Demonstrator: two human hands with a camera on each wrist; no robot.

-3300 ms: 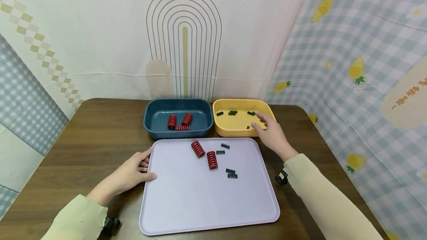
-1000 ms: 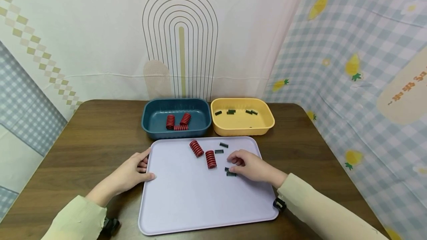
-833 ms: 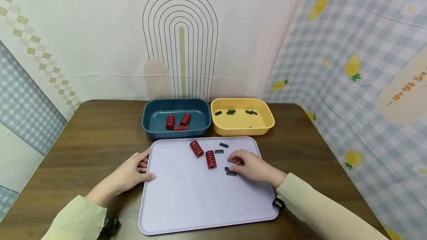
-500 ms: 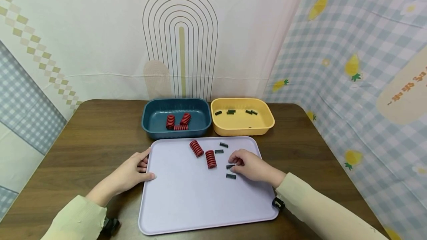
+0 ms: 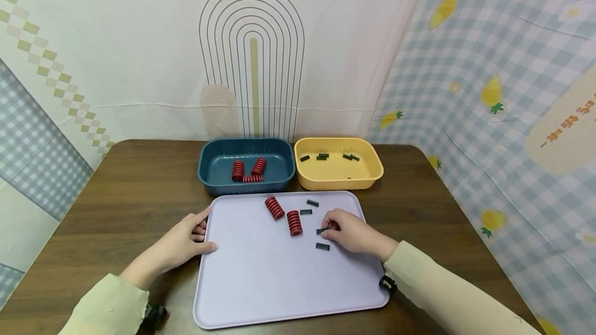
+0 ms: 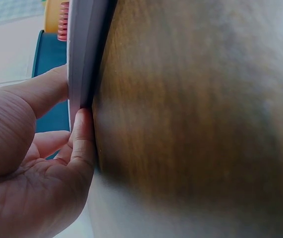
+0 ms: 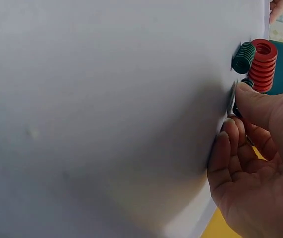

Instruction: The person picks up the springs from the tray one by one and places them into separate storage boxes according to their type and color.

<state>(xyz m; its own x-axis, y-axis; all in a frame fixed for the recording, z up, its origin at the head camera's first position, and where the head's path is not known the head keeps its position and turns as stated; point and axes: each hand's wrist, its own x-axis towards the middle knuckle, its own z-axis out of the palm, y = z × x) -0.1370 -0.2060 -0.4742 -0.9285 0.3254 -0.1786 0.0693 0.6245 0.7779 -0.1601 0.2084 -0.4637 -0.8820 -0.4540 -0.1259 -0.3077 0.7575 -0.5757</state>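
My left hand (image 5: 183, 242) grips the left rim of a pale lilac tray (image 5: 279, 283), thumb over the rim and fingers at its outer side. Over the tray's right part, my right hand (image 5: 354, 231) pinches a small dark green coil spring (image 5: 318, 231) between thumb and fingers, which hide most of it. Just nearer to me lies another small green spring (image 5: 323, 246), also seen in the right wrist view as a green coil (image 7: 244, 58). Two more small springs (image 5: 312, 203) and two thick red springs (image 5: 295, 223) lie farther back on the tray.
Behind the tray, a dark blue bin (image 5: 207, 182) with several red springs stands beside a yellow bin (image 5: 340, 184) holding several small green springs. All sit on a brown wooden table (image 5: 139, 185), with a fabric backdrop behind.
My right hand has come from the yellow bin to the tray. The two nearer green springs, close together before, now lie apart, the upper one between my fingers. My left hand stays put.
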